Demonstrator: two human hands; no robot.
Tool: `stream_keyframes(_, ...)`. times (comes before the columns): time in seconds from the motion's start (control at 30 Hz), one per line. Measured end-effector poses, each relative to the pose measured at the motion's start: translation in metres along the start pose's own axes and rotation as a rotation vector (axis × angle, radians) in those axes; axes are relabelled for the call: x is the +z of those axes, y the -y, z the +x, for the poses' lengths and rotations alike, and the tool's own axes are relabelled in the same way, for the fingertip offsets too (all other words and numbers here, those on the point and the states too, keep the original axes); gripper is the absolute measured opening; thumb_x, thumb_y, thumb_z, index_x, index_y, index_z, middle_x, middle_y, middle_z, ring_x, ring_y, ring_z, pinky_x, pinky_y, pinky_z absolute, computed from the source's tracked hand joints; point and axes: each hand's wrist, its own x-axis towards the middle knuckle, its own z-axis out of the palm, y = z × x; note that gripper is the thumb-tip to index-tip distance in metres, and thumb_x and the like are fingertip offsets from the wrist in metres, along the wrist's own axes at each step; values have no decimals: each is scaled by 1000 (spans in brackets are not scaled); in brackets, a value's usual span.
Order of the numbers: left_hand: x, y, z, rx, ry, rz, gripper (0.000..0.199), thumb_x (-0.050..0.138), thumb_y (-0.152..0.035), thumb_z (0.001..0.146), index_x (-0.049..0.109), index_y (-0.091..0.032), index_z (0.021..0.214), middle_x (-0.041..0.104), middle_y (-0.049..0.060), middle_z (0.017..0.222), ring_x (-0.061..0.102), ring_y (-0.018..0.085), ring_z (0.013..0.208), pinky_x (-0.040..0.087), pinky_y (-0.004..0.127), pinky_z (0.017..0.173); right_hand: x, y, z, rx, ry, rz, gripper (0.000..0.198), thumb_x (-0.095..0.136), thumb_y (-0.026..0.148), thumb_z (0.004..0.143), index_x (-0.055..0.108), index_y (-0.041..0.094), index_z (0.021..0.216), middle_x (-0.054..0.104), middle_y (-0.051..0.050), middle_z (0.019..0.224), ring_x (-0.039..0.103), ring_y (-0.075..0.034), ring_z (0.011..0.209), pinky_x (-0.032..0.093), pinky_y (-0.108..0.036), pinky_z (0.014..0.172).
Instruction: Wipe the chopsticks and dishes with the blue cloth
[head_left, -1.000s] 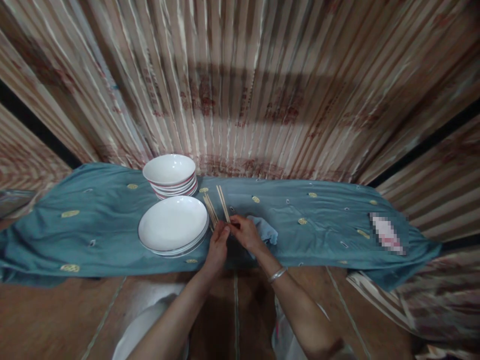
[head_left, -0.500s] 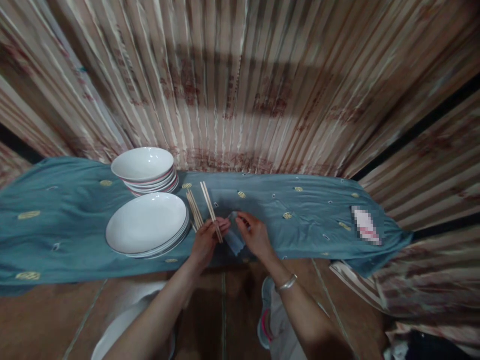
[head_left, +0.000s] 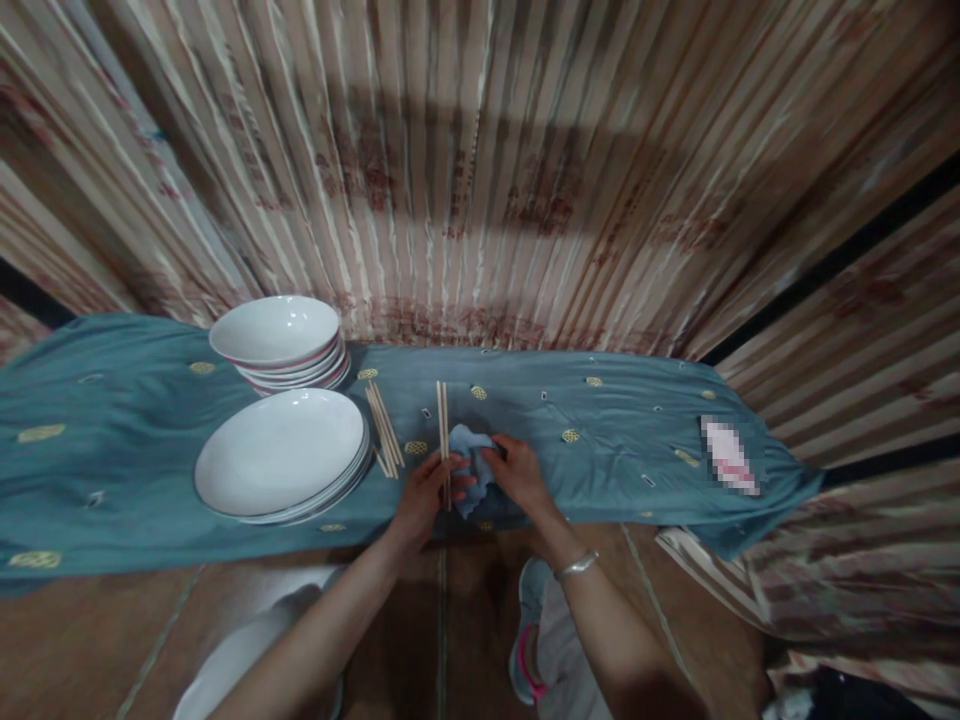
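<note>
A pair of light wooden chopsticks (head_left: pixel 443 420) stands nearly upright in my left hand (head_left: pixel 424 492), whose thumb and fingers are closed around their lower part. My right hand (head_left: pixel 519 470) pinches a small light-blue cloth (head_left: pixel 472 440) just to the right of the chopsticks. The cloth hangs bunched between both hands, and fingers of my left hand reach against it. Several more chopsticks (head_left: pixel 385 430) lie side by side on the table, left of my left hand and beside the plates.
Stacked white plates (head_left: pixel 281 455) stand at the left, with stacked bowls (head_left: pixel 276 335) behind them. A teal patterned cloth (head_left: pixel 615 470) covers the narrow table. At the right lies a blurred pink-and-white item (head_left: pixel 729 455). A pleated curtain (head_left: pixel 480 180) hangs behind. On the floor is a white basin (head_left: pixel 240 655).
The chopsticks in my left hand have turned from leaning left to nearly upright and shifted right. My right hand has brought the blue cloth up next to them, more spread out.
</note>
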Motion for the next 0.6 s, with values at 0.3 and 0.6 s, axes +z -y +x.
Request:
stream_keyframes(0.3,-4,-8,5,107,-69,10,28,66,-38,69,67,-17,86,67,7,109,68,17,77,49,22,55,-6,19,-3,337,111,1091,35,78,43,54,68,17,77,63,3,62,51,-10,53,38,-22,51)
stream_keyframes(0.6,-7,-23,5,213,-9,25,25,70,-37,66,67,-15,79,68,8,100,66,17,74,46,21,48,-11,15,-4,243,246,973,33,79,42,57,72,18,79,66,2,67,52,-10,57,36,-22,54)
